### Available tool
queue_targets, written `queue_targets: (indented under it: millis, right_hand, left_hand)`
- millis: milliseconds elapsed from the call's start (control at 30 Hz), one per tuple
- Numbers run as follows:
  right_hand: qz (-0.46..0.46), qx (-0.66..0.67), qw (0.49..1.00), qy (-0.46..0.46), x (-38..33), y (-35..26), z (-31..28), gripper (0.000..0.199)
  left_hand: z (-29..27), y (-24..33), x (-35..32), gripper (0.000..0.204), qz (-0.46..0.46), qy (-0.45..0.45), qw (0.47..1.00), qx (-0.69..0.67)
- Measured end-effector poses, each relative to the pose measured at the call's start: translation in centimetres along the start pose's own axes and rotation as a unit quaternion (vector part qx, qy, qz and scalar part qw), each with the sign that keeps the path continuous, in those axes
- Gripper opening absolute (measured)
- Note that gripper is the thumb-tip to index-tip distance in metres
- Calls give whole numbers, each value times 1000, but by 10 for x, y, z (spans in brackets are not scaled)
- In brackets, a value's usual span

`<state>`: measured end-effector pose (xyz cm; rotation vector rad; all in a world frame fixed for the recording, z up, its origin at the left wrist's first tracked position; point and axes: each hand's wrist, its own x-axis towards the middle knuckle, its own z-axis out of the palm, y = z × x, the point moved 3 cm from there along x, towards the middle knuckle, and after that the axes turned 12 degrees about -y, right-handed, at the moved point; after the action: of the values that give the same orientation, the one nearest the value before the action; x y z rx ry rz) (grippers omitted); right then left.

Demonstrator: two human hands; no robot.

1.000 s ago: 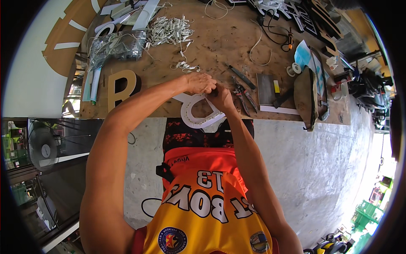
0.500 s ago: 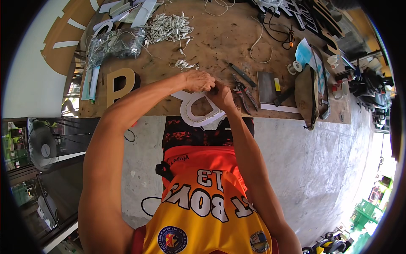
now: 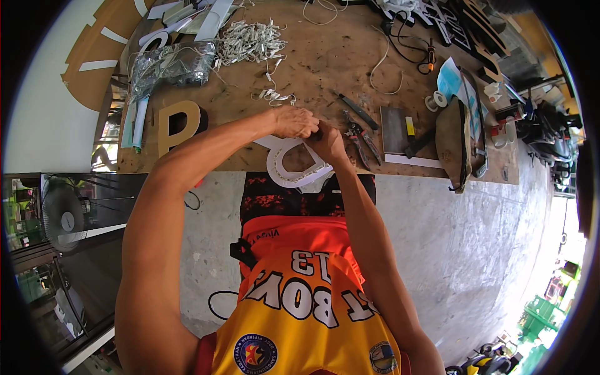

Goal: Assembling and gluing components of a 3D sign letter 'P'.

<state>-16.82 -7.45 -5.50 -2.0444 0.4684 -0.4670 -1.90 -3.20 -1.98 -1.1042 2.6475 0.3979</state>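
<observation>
Fingertips of both hands meet just above a white letter-shaped piece [image 3: 284, 177] at the table's near edge. A row of small light modules runs along its curved inside. My left hand [image 3: 294, 121] is closed, its fingers bent down in a pinch. Close against it, my right hand [image 3: 327, 145] is closed too. Whatever they pinch is hidden by the fingers. A short string of white modules [image 3: 273, 96] lies just beyond the left hand, leading back to a big heap of them [image 3: 250, 42]. To the right of my hands lie red-and-black pliers [image 3: 362, 140] and a dark slim tool [image 3: 358, 111].
A tan letter with dark sides [image 3: 181, 119] stands on the table at left, near a clear plastic bag [image 3: 172, 65]. Right of the pliers are a dark flat plate [image 3: 394, 128], a yellow piece [image 3: 410, 125], a brown pouch [image 3: 454, 140] and a wire spool [image 3: 435, 100].
</observation>
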Motion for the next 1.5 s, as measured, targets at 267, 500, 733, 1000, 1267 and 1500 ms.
queue_targets:
  millis: [267,500,733,1000,1267,1500]
  right_hand:
    - [10,-20,1000,-14,0,-1,0,34]
    - [28,-22,999,-35,-1,-6,-3,36]
    - [72,-60,995,-29,1,-18,1,37]
    - [92,-145,985,-1,3,-25,7,37]
    - [-40,-58,997,-27,11,-56,2,23]
    - [-61,-12,987,-146,38,-43,-4,11]
  left_hand:
    - [-2,4,-4,15,34,49,997,51]
    - [5,5,-22,10,-125,163,978,-38]
    - [4,5,-24,9,-183,152,960,-147]
    - [-22,-10,-69,14,-302,53,895,-323]
    - [6,42,-87,12,-321,301,842,-313]
    - [6,56,-83,10,-352,316,864,-170]
